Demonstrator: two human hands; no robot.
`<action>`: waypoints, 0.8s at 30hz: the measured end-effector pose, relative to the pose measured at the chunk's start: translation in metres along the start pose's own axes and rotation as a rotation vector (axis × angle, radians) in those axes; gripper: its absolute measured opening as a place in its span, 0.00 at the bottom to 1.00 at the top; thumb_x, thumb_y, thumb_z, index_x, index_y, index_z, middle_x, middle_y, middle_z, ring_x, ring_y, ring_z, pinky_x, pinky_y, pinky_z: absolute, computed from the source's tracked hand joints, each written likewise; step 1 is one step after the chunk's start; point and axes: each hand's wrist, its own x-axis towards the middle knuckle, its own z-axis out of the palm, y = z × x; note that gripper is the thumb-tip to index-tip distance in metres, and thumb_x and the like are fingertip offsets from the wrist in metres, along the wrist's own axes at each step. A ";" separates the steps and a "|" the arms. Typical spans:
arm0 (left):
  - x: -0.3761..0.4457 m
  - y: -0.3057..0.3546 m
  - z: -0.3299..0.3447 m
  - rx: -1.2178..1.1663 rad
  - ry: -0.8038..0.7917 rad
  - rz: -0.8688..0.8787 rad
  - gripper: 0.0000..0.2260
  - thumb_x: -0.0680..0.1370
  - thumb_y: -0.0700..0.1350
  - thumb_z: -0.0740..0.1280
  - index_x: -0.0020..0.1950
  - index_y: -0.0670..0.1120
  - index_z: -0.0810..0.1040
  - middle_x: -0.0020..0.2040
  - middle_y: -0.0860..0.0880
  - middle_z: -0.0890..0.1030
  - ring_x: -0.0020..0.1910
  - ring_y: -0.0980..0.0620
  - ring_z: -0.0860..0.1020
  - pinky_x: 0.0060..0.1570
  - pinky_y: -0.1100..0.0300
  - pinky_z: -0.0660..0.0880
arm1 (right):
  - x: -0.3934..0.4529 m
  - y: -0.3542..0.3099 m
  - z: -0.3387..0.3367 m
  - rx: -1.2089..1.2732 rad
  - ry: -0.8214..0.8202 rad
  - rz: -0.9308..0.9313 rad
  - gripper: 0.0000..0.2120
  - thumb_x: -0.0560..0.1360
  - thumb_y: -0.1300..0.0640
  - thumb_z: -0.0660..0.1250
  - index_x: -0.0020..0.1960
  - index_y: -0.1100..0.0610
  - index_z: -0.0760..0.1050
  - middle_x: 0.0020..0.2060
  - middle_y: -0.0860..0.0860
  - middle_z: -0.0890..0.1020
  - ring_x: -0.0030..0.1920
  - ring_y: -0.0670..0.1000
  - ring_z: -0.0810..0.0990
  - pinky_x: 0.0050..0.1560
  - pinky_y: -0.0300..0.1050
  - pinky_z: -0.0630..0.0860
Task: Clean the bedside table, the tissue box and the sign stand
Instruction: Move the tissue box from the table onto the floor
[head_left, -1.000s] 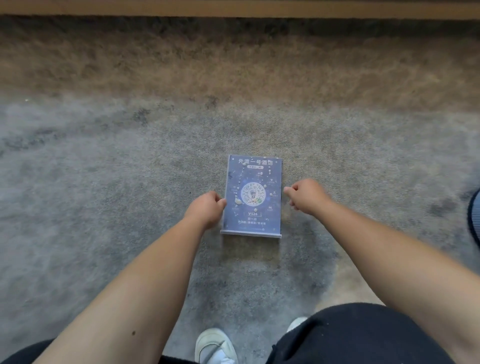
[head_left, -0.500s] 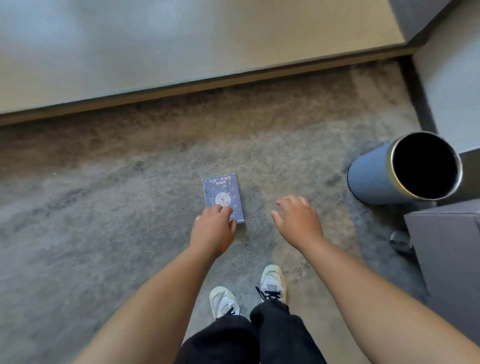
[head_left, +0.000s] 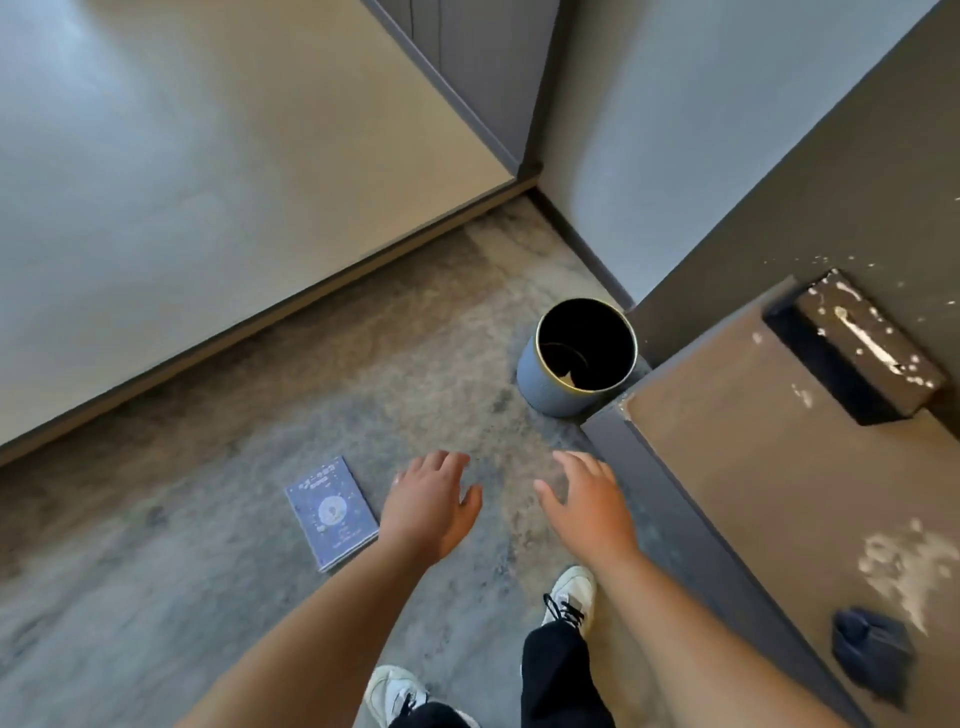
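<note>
At the bottom edge stand 2 white lace-up sneakers (head_left: 569, 592) under black trouser legs (head_left: 563, 675), on the mottled grey carpet floor (head_left: 156, 597). At the lower right, a crumpled dark blue cloth (head_left: 872, 657) lies on the brown-topped bedside worktop (head_left: 753, 467), close to its near end, with a patch of white specks just beyond the cloth.

Both bare forearms reach forward over the carpet. The left hand (head_left: 428, 506) hangs palm down with fingers spread and relaxed; its grip is fully loose and has hold of nothing. The right hand (head_left: 587, 501) is the same, fingers straight and slightly apart, nothing in its grip, hovering just beside the dark front edge of the worktop.

Just left of the left hand, apart from it, the flat rectangular blue sign stand with white print and a round emblem (head_left: 332, 512) lies face up on the carpet.

Farther along the worktop, the dark rectangular tissue box (head_left: 862, 348) sits against the dark wall panel, its top scattered with white specks and crumbs around the slot. More specks dot the worktop beside it.

Beyond the worktop's far corner, a round blue-grey ribbed waste bin with a gold rim and black interior (head_left: 576, 364) stands upright on the carpet, touching or nearly touching that corner. Behind it, pale walls (head_left: 208, 182) meet a wooden skirting.
</note>
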 end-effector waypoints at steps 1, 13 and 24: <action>0.009 0.018 0.000 0.024 -0.012 0.028 0.22 0.81 0.57 0.57 0.72 0.50 0.68 0.68 0.49 0.73 0.67 0.46 0.71 0.66 0.50 0.67 | 0.003 0.012 -0.011 0.007 0.014 0.015 0.25 0.79 0.44 0.61 0.72 0.53 0.67 0.69 0.49 0.71 0.70 0.52 0.65 0.69 0.49 0.65; 0.141 0.249 0.039 0.207 -0.081 0.291 0.19 0.79 0.55 0.58 0.68 0.49 0.71 0.65 0.47 0.74 0.65 0.44 0.71 0.63 0.50 0.69 | 0.048 0.210 -0.144 0.101 0.237 0.268 0.23 0.78 0.47 0.64 0.69 0.57 0.71 0.65 0.53 0.75 0.67 0.55 0.70 0.65 0.50 0.68; 0.257 0.405 0.072 0.246 -0.053 0.398 0.26 0.79 0.55 0.62 0.75 0.47 0.63 0.72 0.44 0.68 0.71 0.42 0.68 0.66 0.47 0.68 | 0.084 0.350 -0.219 0.287 0.580 0.575 0.25 0.74 0.47 0.71 0.66 0.59 0.71 0.61 0.56 0.73 0.62 0.56 0.73 0.56 0.45 0.73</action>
